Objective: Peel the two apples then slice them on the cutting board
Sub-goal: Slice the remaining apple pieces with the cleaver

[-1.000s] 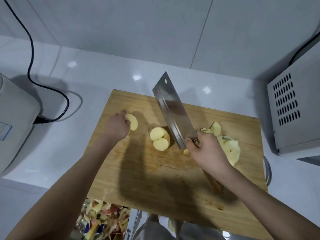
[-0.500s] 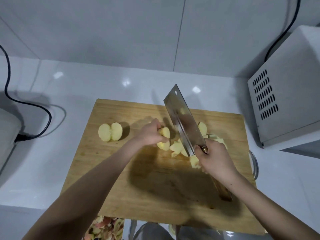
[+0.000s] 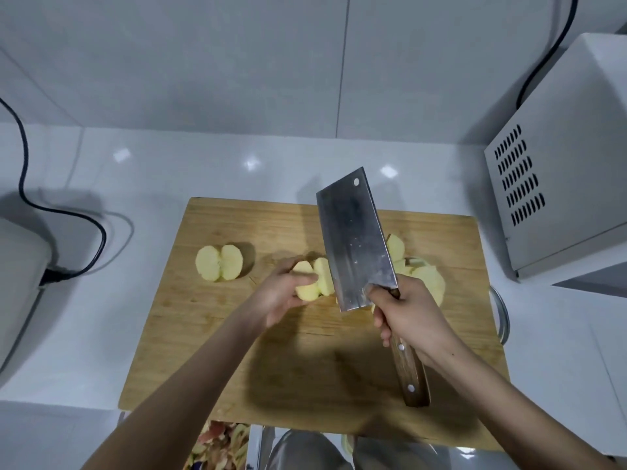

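Left hand (image 3: 274,296) scooted over, now pinching the pale peeled apple chunk (image 3: 322,278) mid-frame; right hand (image 3: 407,313) grips the wood-handled steel cleaver (image 3: 356,239), so slicing's next.

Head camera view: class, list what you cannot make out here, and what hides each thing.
Head view: sliced apple pile, partly behind the cleaver and right hand; count unclear.
The held apple piece: its underside is covered by the left hand.
The peelings: cut off by the cutting board and bottom edge.
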Tool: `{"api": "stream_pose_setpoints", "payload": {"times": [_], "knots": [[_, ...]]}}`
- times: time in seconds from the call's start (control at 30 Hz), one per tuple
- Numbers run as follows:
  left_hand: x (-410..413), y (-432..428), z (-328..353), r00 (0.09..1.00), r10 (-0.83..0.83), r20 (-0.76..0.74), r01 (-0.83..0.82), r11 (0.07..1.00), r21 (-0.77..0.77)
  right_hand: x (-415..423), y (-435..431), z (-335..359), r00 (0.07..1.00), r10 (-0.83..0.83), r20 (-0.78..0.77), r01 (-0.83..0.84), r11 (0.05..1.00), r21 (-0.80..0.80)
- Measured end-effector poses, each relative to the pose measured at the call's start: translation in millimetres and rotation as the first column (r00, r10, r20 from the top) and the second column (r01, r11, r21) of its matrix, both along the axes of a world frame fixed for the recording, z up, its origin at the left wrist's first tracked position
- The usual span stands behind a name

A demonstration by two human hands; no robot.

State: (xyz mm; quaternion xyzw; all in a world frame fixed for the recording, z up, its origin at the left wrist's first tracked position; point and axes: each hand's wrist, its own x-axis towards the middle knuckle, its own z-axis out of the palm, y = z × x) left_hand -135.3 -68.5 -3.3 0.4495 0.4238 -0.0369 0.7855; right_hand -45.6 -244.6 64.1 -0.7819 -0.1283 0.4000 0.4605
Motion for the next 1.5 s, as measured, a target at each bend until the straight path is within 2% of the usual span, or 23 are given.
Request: {"api": "stream_pose_setpoints", "payload": {"times": [0.1, 0.2, 0.37, 0.6, 0.77, 0.97, 1.13, 1.37, 1.5], "knots": [[-6, -9, 0, 0.982, 0.162, 0.096, -0.14, 0.97, -0.199, -2, 1, 3, 1.0, 0.024, -0.003, -0.023, 0.999, 0.022], [-8, -15, 3, 0.959, 0.244, 0.148, -0.203, 0.948, -0.247, -4, 0, 4, 0.999, 0.05, -0.001, -0.05, 0.999, 0.023], [-7, -18, 8, 0.96, 0.219, 0.175, -0.197, 0.971, -0.139, -8, 0, 4, 0.994, 0.1, 0.037, -0.101, 0.995, 0.012], [-6, -20, 7, 0.961, 0.222, 0.163, -0.221, 0.975, -0.02, -11, 0, 5, 0.995, 0.088, 0.052, -0.088, 0.996, 0.006], [-4, -19, 11, 0.961, 0.209, 0.183, -0.212, 0.977, -0.005, -12, 0, 6, 0.995, 0.085, 0.056, -0.085, 0.996, 0.003], [1, -22, 14, 0.936, 0.292, 0.198, -0.294, 0.956, -0.02, -18, 5, 10, 0.994, 0.05, 0.099, -0.055, 0.997, 0.05], [-2, -21, 14, 0.966, 0.179, 0.185, -0.201, 0.973, 0.11, -16, 4, 9, 0.99, 0.1, 0.103, -0.102, 0.995, 0.008], [-4, -16, 17, 0.969, 0.113, 0.222, -0.128, 0.99, 0.059, -9, 5, 10, 0.99, 0.129, 0.054, -0.129, 0.992, -0.003], [2, -20, 17, 0.951, 0.222, 0.216, -0.232, 0.972, 0.026, -19, 5, 6, 0.99, 0.09, 0.106, -0.092, 0.996, 0.017]]}}
